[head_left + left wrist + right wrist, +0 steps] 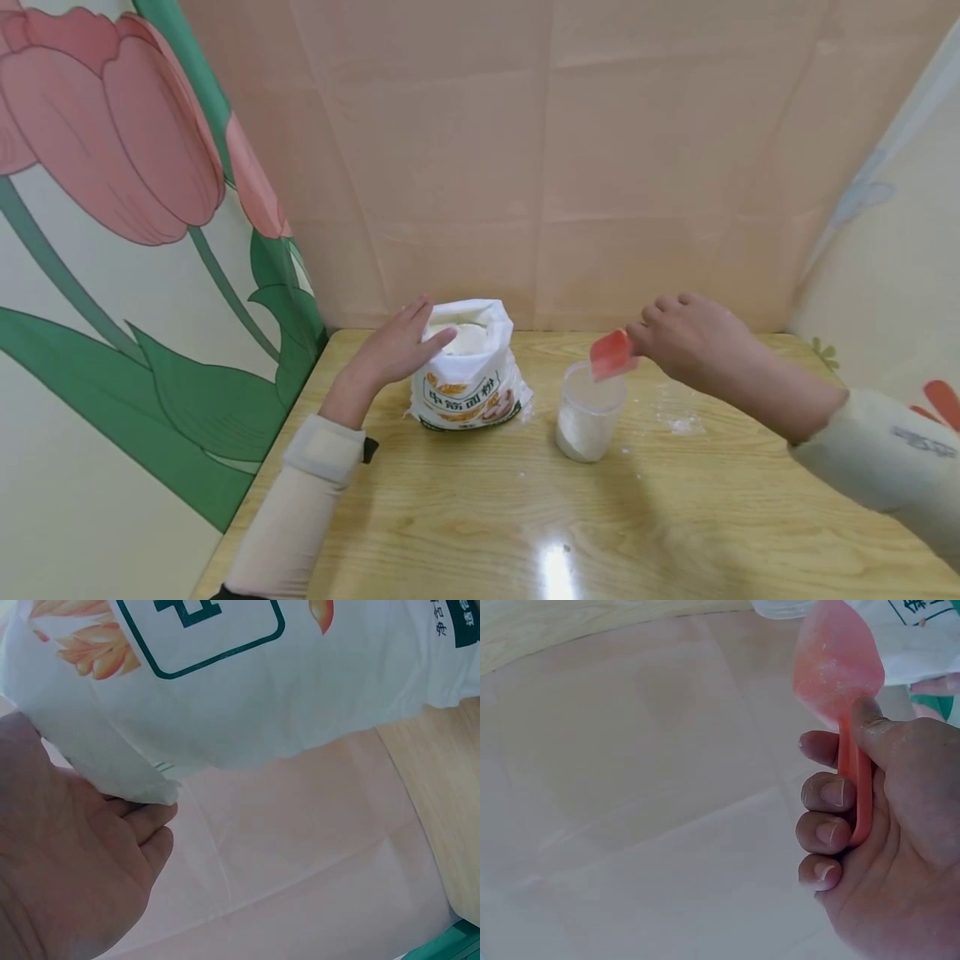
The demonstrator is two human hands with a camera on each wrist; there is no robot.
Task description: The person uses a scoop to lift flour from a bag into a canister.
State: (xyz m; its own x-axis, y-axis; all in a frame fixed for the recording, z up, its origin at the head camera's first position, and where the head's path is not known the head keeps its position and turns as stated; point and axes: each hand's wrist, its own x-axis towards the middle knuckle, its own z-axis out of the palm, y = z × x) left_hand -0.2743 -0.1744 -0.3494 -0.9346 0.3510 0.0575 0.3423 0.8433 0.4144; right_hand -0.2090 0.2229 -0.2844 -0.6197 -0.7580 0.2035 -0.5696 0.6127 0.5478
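Note:
A white bag of flour (471,392) with a rolled-out mouth stands on the table, flour showing inside. My left hand (399,343) rests at its left rim, fingers extended along the edge and thumb apart over the mouth. In the left wrist view, the fingers (154,829) lie partly hidden behind the bag's corner. To the bag's right stands a clear plastic cup (588,417), partly filled with flour. My right hand (693,337) grips a red scoop (840,667) by its handle, the blade blurred and tipped over the cup's rim. A thin coat of flour clings to the scoop.
The wooden table (465,517) has spilled flour (682,423) right of the cup and small specks around it. A pinkish cloth (555,167) hangs along the back edge. A panel with printed tulips (112,142) borders the left side.

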